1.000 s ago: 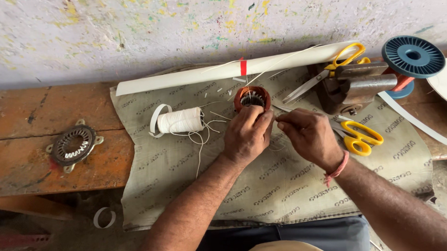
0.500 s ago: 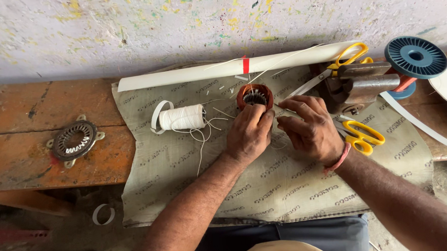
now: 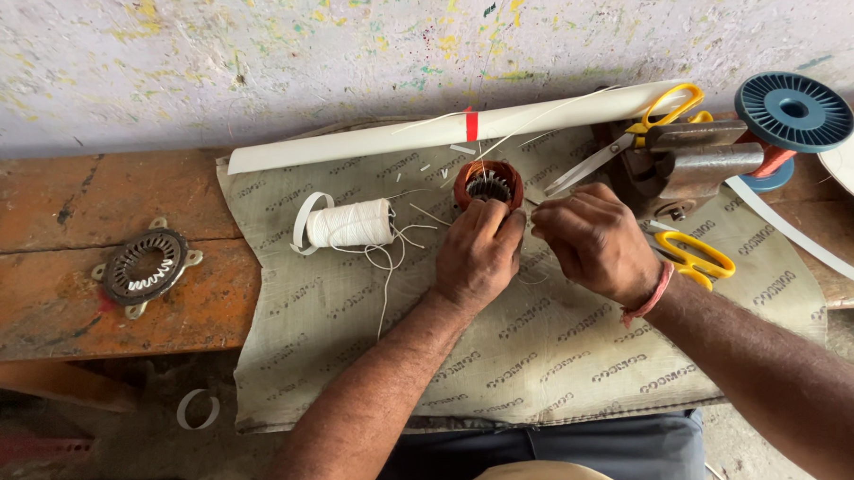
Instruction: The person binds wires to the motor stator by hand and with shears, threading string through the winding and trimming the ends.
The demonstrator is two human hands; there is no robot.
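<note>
Wound stator [image 3: 487, 185] between both hands [image 3: 541, 245]

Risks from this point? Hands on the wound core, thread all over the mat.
1. Loose thread trails from the white spool toward the left hand; it could snag or tangle.
2. The left hand grips the round motor core alone while the right hand pinches beside it; a slip might disturb the windings.
3. Yellow scissors lie close to the right wrist; it may bump them.
</note>
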